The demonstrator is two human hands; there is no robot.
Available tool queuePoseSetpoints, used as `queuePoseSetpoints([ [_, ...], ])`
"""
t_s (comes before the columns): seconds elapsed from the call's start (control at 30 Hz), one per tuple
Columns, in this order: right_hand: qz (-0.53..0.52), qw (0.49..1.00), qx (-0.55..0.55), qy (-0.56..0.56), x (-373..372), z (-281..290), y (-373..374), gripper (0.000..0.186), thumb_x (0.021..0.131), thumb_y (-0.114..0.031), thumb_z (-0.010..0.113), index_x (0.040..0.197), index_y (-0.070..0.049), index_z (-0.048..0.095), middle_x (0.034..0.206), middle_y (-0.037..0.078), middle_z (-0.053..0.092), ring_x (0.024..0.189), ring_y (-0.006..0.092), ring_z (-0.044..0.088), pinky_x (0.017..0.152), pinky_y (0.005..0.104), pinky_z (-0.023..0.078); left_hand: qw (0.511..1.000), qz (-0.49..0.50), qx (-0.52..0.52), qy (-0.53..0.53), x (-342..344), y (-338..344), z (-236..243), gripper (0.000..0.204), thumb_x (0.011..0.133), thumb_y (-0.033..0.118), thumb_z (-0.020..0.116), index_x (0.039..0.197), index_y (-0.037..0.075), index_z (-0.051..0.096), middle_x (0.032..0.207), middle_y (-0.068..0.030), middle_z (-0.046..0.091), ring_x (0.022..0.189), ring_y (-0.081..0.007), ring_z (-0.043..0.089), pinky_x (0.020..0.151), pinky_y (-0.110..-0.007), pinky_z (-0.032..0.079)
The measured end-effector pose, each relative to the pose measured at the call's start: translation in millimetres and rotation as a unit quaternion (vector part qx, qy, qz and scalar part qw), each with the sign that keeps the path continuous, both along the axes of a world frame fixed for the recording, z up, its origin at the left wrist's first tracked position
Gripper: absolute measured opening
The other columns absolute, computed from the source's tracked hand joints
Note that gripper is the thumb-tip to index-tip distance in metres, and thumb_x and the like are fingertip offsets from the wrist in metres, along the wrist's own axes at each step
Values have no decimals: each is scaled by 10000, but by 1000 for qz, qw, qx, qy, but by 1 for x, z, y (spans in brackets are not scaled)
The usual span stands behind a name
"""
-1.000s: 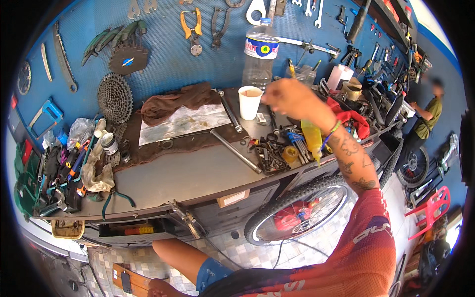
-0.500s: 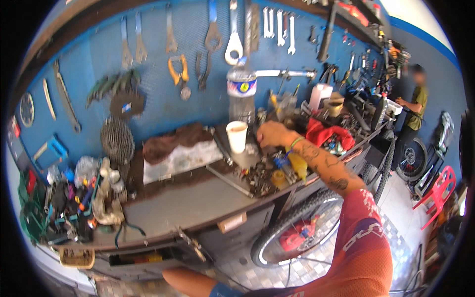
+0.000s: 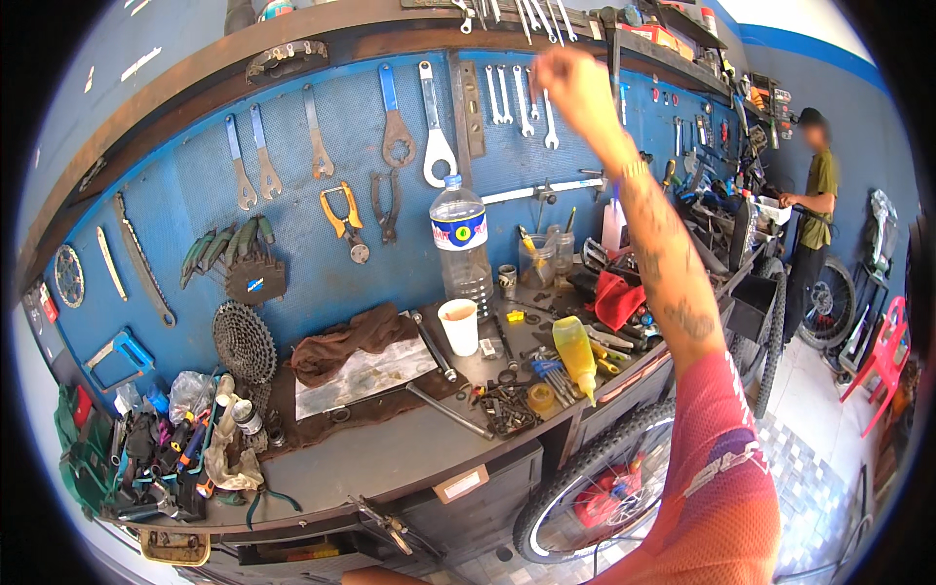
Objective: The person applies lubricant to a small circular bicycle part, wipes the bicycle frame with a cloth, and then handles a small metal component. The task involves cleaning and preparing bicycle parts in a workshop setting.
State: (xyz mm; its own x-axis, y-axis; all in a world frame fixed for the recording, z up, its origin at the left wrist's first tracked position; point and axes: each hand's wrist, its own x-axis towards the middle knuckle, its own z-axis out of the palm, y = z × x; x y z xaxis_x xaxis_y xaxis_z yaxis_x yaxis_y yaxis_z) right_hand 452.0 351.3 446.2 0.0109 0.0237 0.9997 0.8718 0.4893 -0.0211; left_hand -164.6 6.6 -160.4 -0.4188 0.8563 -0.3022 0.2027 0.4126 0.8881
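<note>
My right hand (image 3: 577,96) is raised in front of the blue pegboard, just below the shelf edge. Its fingers are bent and drawn together, slightly blurred; whatever they may hold is hidden. Closest to the fingertips are several combination wrenches hanging in a row, one silver wrench (image 3: 550,125) right below the hand. Left of them hangs a large white-headed wrench (image 3: 439,154). Further silver wrenches (image 3: 526,18) hang from the shelf above. My left hand does not show.
On the workbench (image 3: 390,458) stand a large plastic bottle (image 3: 466,258), a white cup (image 3: 459,329) and a yellow squeeze bottle (image 3: 573,356). Loose tools crowd its left end. A bicycle wheel (image 3: 546,517) leans beneath. Another person (image 3: 817,185) stands far right near a red chair (image 3: 885,361).
My right hand has risen from the bench beside the white cup to the hanging wrenches. The view has tilted upward, showing the shelf and the squeeze bottle more fully.
</note>
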Motion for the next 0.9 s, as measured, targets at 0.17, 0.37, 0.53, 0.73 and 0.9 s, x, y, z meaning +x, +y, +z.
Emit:
queuePoseSetpoints([
  [0.17,-14,991,133,7,20,134,47,163,860,-152,693,862,-25,794,739,217,741,723,354,762,723,447,598,1000,1,1,6,5,3,-3,304,1115,241,564,1370,81,612,1093,-93,673,872,-225,696,712,-337,593],
  [0.37,38,986,132,89,6,167,59,148,781,-150,767,789,-4,789,708,222,735,707,362,765,728,430,608,1000,18,-5,13,5,-6,-6,307,1116,249,561,1369,84,613,1095,-94,672,876,-226,695,719,-338,593],
  [0.53,9,984,163,68,5,176,69,144,763,-168,787,798,-29,801,745,233,738,752,380,762,745,436,604,999,28,-8,15,3,-11,-10,309,1117,256,558,1368,86,613,1096,-94,672,880,-227,695,725,-339,593],
  [0.73,-66,987,144,34,-2,172,58,76,762,-116,784,785,-52,819,778,249,738,811,411,765,802,469,615,999,38,-17,18,0,-15,-12,311,1118,264,554,1367,88,613,1098,-95,671,884,-228,694,732,-340,594],
  [0.9,-68,986,145,39,-6,163,53,89,770,-132,788,791,-53,820,778,238,743,788,406,765,784,470,619,999,41,-23,23,-1,-16,-13,314,1118,271,551,1367,90,613,1099,-96,671,887,-228,693,738,-341,594],
])
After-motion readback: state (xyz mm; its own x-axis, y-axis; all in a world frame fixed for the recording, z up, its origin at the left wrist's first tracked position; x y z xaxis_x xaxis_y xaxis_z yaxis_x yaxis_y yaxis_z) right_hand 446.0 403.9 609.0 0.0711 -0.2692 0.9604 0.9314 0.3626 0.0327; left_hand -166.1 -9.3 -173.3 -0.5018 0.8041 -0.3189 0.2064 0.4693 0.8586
